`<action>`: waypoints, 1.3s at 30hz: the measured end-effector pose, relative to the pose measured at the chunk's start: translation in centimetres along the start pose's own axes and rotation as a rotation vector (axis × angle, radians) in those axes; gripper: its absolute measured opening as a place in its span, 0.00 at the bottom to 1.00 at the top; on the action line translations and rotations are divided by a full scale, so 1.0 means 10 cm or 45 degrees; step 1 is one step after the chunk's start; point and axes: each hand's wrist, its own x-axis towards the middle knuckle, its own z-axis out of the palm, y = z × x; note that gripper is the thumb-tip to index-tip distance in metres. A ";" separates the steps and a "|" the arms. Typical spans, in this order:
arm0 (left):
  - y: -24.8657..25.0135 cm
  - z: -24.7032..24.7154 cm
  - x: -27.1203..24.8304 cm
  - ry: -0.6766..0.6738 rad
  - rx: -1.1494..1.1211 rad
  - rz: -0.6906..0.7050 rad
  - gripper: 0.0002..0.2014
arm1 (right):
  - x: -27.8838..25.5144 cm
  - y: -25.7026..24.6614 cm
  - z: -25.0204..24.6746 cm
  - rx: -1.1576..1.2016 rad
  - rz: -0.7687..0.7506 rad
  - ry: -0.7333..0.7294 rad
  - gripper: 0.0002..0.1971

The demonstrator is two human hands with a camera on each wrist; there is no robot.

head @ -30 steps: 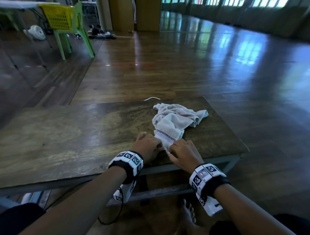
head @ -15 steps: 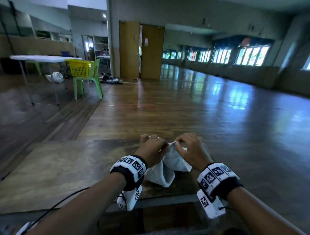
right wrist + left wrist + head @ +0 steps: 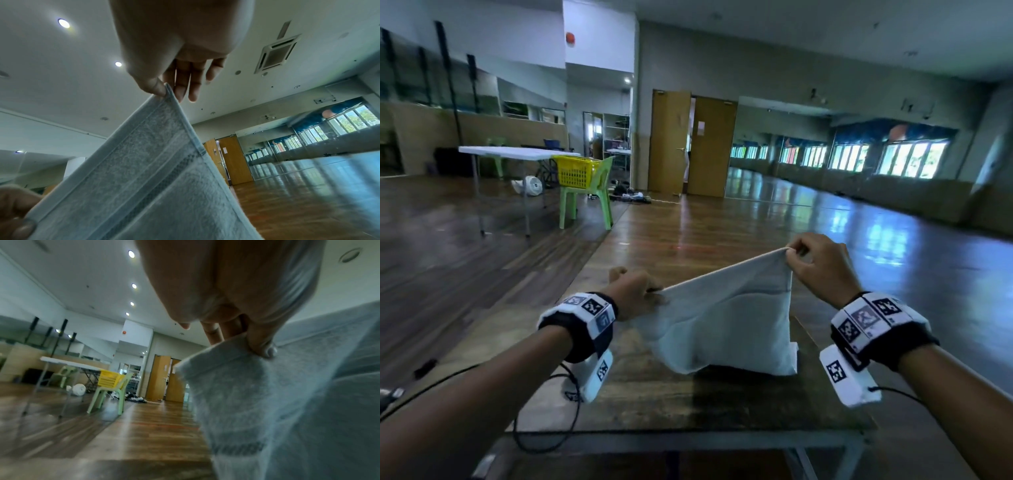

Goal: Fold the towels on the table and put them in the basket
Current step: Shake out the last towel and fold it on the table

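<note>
A pale grey towel point(image 3: 726, 322) hangs stretched between my two hands above the wooden table point(image 3: 688, 404), its lower edge resting on the tabletop. My left hand point(image 3: 635, 291) pinches one top corner, the thumb pressed on the cloth in the left wrist view point(image 3: 261, 345). My right hand point(image 3: 815, 263), held higher, pinches the other top corner between thumb and forefinger point(image 3: 162, 89). The towel point(image 3: 144, 178) shows a woven band near its hem. A yellow basket point(image 3: 576, 170) sits on a green chair point(image 3: 589, 202) far off at the left.
A white folding table point(image 3: 510, 152) stands behind the chair, with a small white fan point(image 3: 530, 185) on the floor beside it. Wooden doors point(image 3: 691, 144) stand at the back. Shiny wooden floor point(image 3: 859, 246) spreads to the right. Cables hang from my wrist cameras.
Both hands have lifted the towel off the table and drawn apart, spreading its top edge taut. The right hand has risen higher than the left. The head view has tilted up.
</note>
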 end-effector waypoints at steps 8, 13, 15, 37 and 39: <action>-0.47 -0.64 -0.12 0.041 0.321 -0.027 0.11 | 0.24 -0.10 -0.30 0.045 0.006 -0.116 0.16; -0.59 -1.37 -0.04 0.276 0.030 0.005 0.17 | 0.63 -0.29 -0.65 0.042 -0.074 -0.026 0.09; -0.66 -1.68 0.00 0.384 0.001 0.025 0.12 | 0.78 -0.41 -0.82 0.011 -0.122 0.009 0.05; -0.88 -2.90 0.39 0.573 0.214 -0.035 0.09 | 1.91 -0.76 -0.95 0.028 -0.142 0.187 0.03; -1.02 -2.57 0.49 0.489 0.209 -0.058 0.07 | 1.88 -0.62 -0.59 0.023 -0.125 0.097 0.04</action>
